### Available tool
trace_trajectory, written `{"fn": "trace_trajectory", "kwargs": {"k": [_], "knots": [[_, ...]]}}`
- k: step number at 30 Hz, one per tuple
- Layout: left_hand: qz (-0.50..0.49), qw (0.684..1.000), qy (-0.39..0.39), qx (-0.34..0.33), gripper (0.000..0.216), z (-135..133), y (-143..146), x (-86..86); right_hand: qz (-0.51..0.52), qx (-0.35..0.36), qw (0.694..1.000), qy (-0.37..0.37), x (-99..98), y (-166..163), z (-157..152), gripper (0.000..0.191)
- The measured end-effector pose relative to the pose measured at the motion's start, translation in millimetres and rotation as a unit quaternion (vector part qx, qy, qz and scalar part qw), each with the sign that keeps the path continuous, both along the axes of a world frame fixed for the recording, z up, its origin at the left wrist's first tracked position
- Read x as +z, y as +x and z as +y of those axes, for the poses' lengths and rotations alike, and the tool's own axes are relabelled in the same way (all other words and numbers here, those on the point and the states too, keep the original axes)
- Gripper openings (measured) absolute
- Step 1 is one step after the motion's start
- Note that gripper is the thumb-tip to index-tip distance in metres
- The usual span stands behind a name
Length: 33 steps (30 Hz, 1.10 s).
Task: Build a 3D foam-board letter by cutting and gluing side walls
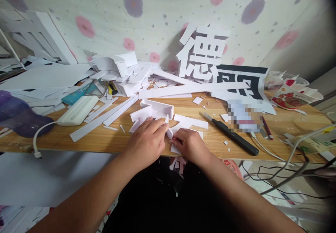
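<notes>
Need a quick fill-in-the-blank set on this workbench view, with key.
1. The left hand and the right hand both touch cut pieces that are ____ in color.
2. Of the two hands, the black-handled tool lies nearer the ____ one.
3. The wall covering is printed with pink and purple ____.
4. The table has a surface with ____ grain.

Missing words: white; right; flowers; wood.

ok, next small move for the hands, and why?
I'd probably press the small white wall piece snug against the flat white cutout: it appears to stand at the cutout's edge, with the left hand and right hand close on either side. Exact finger contact is unclear.
</notes>
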State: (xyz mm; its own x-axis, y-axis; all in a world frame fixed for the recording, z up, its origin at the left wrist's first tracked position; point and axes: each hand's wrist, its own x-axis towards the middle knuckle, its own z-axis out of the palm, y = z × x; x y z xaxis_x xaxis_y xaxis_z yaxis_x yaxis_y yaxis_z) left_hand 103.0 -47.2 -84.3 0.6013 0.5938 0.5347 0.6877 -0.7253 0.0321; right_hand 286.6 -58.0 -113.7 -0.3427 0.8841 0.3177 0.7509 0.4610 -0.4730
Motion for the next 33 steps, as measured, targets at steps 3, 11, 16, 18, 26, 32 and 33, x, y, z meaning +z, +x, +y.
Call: {"fn": "trace_trajectory", "kwargs": {"k": [3, 11, 16, 18, 26, 32, 33], "knots": [[0.002, 1.000, 0.013, -0.002, 0.036, 1, 0, 0.3, 0.081, 0.007, 0.997, 0.010, 3.0, 17, -3, 0.005], [-0.022, 0.999, 0.029, -0.016, 0.032, 2, -1, 1.7, -0.128, -0.235, 0.954, 0.136, 3.9, 128, -7, 0.028], [-0.035, 0.999, 0.033, -0.006, 0.026, 3, 4, 1.0, -0.230, -0.215, 0.948, 0.045, -2.2, 145, -10, 0.047], [-0.040, 0.998, 0.046, 0.001, 0.025, 4, 8, -0.1, -0.218, -0.208, 0.953, 0.030, -0.4, 145, -9, 0.051], [-0.034, 0.994, 0.097, 0.032, 0.024, 3, 16, -1.9, 0.357, -0.109, 0.923, -0.098, 26.0, 149, -14, 0.026], [-0.020, 0.996, 0.082, 0.037, 0.031, 1, 15, -2.7, 0.610, -0.065, 0.746, -0.260, 23.5, 139, -7, 0.025], [-0.018, 0.996, 0.081, 0.038, 0.032, 2, 15, -3.0, 0.630, -0.067, 0.728, -0.262, 20.8, 136, -5, 0.028]]}}
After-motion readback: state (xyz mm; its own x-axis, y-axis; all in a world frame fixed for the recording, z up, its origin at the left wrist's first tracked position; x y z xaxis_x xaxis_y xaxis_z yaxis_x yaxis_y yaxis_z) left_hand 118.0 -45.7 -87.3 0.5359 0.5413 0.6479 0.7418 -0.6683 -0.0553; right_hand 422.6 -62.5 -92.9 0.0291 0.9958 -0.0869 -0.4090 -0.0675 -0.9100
